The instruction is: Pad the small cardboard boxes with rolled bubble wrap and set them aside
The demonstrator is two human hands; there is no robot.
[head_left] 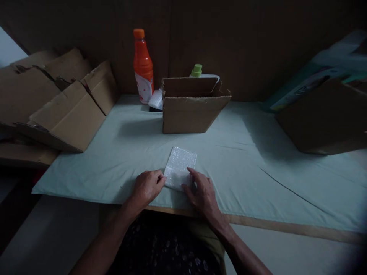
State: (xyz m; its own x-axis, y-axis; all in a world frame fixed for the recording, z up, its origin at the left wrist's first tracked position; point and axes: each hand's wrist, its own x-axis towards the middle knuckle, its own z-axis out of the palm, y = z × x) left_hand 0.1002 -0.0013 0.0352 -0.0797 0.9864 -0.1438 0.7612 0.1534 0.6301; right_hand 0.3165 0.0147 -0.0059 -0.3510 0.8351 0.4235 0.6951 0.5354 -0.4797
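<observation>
A folded piece of white bubble wrap (pixel 181 165) lies flat on the pale green cloth (pixel 246 160) near the table's front edge. My left hand (pixel 147 187) rests at its near left corner, fingers curled and pinching the edge. At the near right side, my right hand (pixel 202 193) presses its fingers down on the wrap. Behind the wrap stands a small open cardboard box (pixel 190 109).
An orange bottle (pixel 142 67) and a green-capped white bottle (pixel 197 71) stand at the back by the wall. Flattened and open cardboard boxes (pixel 65 110) lie at the left. Another carton (pixel 323 118) sits at the right under a teal-and-white package (pixel 321 72).
</observation>
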